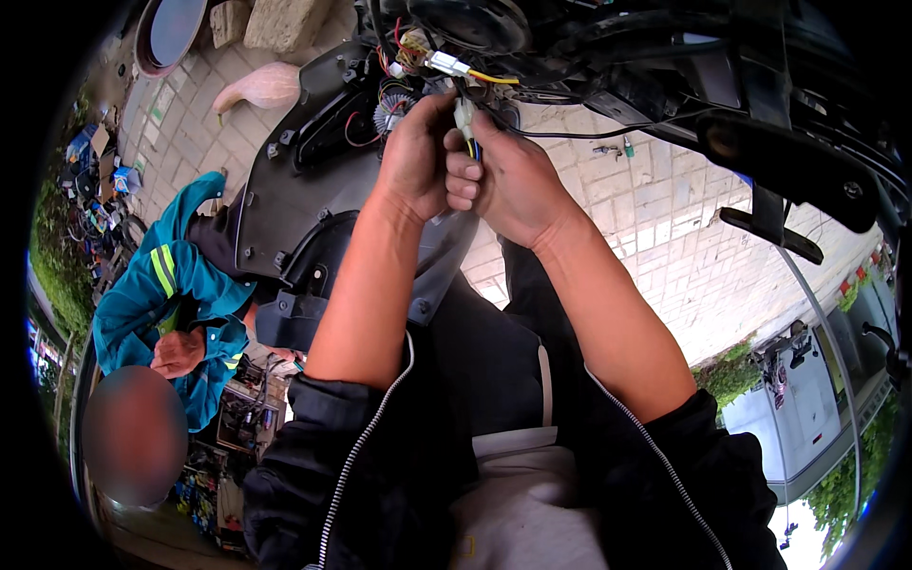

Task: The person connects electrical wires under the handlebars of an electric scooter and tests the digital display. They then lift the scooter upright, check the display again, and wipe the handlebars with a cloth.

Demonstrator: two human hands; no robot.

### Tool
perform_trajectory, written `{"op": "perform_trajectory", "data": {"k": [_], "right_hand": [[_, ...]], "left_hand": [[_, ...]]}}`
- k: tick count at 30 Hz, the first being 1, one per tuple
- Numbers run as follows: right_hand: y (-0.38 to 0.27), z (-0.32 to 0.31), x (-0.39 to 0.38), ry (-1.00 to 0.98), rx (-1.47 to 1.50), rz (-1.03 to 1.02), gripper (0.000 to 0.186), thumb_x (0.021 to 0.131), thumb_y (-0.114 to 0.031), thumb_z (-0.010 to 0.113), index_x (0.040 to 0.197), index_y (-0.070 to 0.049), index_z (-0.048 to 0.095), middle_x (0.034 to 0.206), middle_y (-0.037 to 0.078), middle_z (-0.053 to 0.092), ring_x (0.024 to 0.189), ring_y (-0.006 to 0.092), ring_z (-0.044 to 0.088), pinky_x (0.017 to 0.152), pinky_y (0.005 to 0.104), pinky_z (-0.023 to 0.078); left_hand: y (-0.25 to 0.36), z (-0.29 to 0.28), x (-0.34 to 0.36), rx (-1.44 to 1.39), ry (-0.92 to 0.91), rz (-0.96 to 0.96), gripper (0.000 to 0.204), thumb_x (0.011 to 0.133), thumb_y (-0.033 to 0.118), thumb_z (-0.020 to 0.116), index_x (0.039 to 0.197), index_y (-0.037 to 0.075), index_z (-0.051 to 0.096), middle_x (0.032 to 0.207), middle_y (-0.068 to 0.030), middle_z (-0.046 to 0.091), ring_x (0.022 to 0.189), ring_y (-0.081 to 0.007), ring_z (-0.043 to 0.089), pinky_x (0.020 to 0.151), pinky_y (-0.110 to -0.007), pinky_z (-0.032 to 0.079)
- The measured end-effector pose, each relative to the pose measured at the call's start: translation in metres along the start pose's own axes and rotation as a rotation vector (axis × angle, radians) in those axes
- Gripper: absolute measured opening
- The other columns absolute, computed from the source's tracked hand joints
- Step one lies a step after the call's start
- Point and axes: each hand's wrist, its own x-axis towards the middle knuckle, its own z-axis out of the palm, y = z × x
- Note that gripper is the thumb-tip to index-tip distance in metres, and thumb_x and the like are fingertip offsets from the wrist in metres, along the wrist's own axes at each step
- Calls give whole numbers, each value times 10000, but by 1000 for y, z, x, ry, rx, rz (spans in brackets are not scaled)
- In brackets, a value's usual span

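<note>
Pale connector, seemingly translucent plastic

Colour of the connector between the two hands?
The connector is whitish; best seen in the head view.

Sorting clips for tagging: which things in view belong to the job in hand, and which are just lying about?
Seemingly part of the job:
pale connector between left hand and right hand
white connector, yellow wire
dark panel

Seemingly lying about:
pale gourd
tan block
round basin
</note>
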Motion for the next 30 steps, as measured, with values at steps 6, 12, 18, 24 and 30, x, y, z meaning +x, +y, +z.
{"op": "perform_trajectory", "data": {"k": [6,12,18,24,30], "right_hand": [[9,0,1,-7,38,-16,369,992,-443,393,827,-118,450,588,-64,290,525,94,314,525,251,296],[12,10,1,59,83,-27,359,990,-446,395,815,-136,442,572,-68,280,512,87,313,518,246,298],[10,7,2,64,113,-9,351,988,-438,404,816,-135,442,572,-67,270,509,89,311,516,245,300],[9,4,5,68,101,-27,340,990,-422,411,820,-129,443,578,-58,273,512,95,310,519,258,310],[7,-4,12,171,-377,-299,296,993,-330,445,1047,-66,568,829,24,562,734,134,524,687,292,446]], "left_hand": [[2,6,-2,159,113,46,469,898,459,398,625,79,390,462,-128,467,309,-208,446,265,-304,373],[9,19,-19,335,223,73,470,894,440,377,641,45,415,487,-119,476,318,-208,474,259,-314,383],[6,15,-14,328,156,166,438,899,417,356,702,33,432,527,-93,483,356,-184,499,279,-293,403],[9,21,-16,342,225,21,417,934,399,332,755,44,459,522,-89,492,341,-164,477,270,-282,370],[-21,-12,5,508,128,537,374,978,340,459,1102,-5,536,830,-93,605,721,-140,589,640,-256,473]]}}
